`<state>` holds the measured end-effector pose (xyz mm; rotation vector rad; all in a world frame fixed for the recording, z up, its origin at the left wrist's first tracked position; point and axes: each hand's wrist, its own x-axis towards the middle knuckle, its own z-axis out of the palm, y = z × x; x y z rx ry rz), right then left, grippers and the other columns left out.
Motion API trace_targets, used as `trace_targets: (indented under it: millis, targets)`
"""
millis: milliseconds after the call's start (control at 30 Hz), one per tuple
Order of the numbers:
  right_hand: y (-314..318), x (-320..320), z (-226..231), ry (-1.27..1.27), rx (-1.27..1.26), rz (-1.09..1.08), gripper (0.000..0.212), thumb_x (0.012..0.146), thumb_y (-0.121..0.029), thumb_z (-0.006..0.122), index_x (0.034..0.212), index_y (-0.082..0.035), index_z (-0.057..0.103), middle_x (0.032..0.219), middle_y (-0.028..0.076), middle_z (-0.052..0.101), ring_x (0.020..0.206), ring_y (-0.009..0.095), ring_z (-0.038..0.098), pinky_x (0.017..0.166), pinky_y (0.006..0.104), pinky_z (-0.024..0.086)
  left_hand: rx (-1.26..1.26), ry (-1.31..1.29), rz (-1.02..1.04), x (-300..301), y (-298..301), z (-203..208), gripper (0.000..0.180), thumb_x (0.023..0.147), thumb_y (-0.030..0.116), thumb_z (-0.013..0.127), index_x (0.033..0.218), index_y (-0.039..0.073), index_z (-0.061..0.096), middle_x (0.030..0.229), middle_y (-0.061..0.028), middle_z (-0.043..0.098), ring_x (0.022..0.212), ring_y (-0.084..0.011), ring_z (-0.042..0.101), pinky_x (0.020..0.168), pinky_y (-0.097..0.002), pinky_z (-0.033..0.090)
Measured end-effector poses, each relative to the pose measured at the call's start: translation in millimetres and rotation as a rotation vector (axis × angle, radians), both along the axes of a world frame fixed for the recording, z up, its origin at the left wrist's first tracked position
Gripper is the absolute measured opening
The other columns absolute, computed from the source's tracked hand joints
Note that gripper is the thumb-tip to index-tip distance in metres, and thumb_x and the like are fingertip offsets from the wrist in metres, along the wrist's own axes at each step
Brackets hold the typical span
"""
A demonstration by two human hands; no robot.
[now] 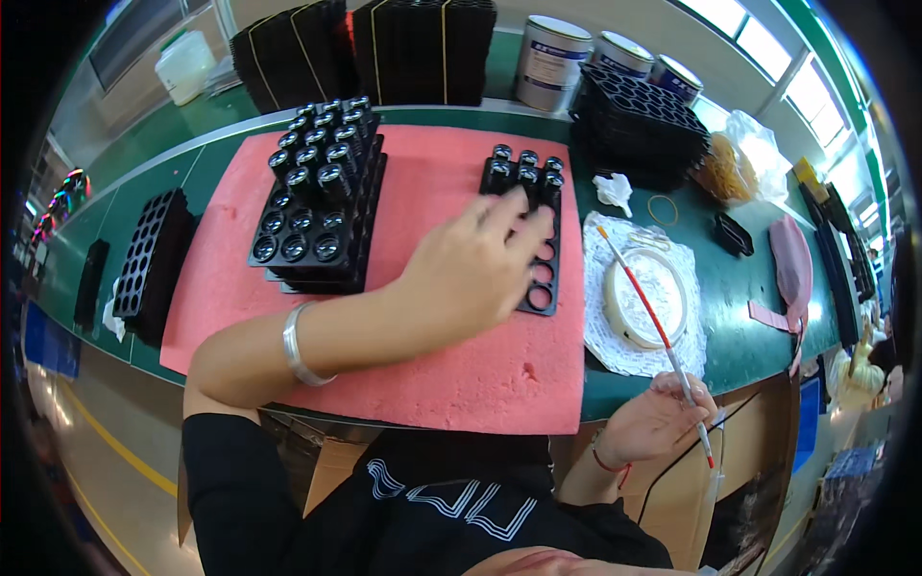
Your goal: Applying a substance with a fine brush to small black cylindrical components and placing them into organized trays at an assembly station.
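My left hand (475, 259) reaches across to a narrow black tray (541, 300) with round holes. Several black cylinders with shiny, lens-like tops (528, 158) stand at the tray's far end. The fingers lie over the tray just in front of them, smeared by motion, so I cannot tell whether they grip a cylinder. My right hand (663, 418) is closed around a thin red and silver paintbrush (645, 300), which slants up and left over a round white dish (672, 278). To the left, a stack of black trays (307, 274) carries more cylinders (307, 158), upright in rows.
A pink foam mat (432, 384) covers the middle of the green table (749, 317). Metal cans (552, 62) and black tray stacks (639, 125) line the back. Another holed tray (149, 259) stands left; crumpled tissue (613, 192) and a pink pouch (790, 264) lie right.
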<state>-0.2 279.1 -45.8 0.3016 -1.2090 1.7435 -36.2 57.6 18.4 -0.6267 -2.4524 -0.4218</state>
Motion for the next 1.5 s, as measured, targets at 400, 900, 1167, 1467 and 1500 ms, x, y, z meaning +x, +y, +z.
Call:
trace_targets:
  millis: [400,900,1167,1467,1500]
  targets:
    - [11,-4,-3,0.081,0.01,0.108,0.025,0.093,-0.028,0.032,0.093,-0.006,0.044,0.081,0.009,0.046,0.069,0.014,0.042,0.06,0.0252,0.032,0.108,-0.094,0.391,-94,-9,-32,0.064,0.074,0.017,0.059,0.126,-0.001,0.027,0.092,-0.0164,0.056,0.088,-0.0349,0.052,0.078,-0.0401,0.042]
    - [109,-36,7,0.098,0.4,-0.383,0.028,0.093,-0.024,0.035,0.079,-0.003,0.046,0.059,0.004,0.041,0.057,0.015,0.038,0.054,0.0269,0.032,0.388,-0.021,0.142,-65,24,-20,0.053,0.072,0.005,0.062,0.119,0.003,0.038,0.091,-0.01,0.055,0.087,-0.0199,0.057,0.075,-0.0298,0.046]
    - [109,-51,4,0.14,0.368,-0.367,0.032,0.093,-0.028,0.031,0.075,-0.005,0.043,0.057,0.003,0.037,0.057,0.015,0.034,0.053,0.0269,0.03,0.481,-0.205,-0.199,-40,41,-24,0.052,0.066,-0.007,0.063,0.112,0.0,0.042,0.093,-0.0088,0.052,0.09,-0.0172,0.056,0.08,-0.0263,0.046]
    - [105,-56,3,0.147,0.35,-0.324,0.03,0.093,-0.029,0.029,0.074,-0.008,0.037,0.059,0.002,0.031,0.061,0.014,0.03,0.056,0.0281,0.028,0.537,-0.245,-0.214,-48,36,-33,0.05,0.061,-0.009,0.063,0.107,0.001,0.048,0.089,-0.0086,0.052,0.081,-0.016,0.055,0.072,-0.0247,0.046]
    - [104,-56,3,0.147,0.36,-0.314,0.03,0.093,-0.029,0.029,0.073,-0.008,0.037,0.06,0.002,0.031,0.061,0.014,0.03,0.057,0.0278,0.028,0.539,-0.243,-0.213,-48,36,-33,0.05,0.061,-0.009,0.063,0.107,0.001,0.048,0.089,-0.0086,0.052,0.081,-0.016,0.055,0.072,-0.0247,0.046]
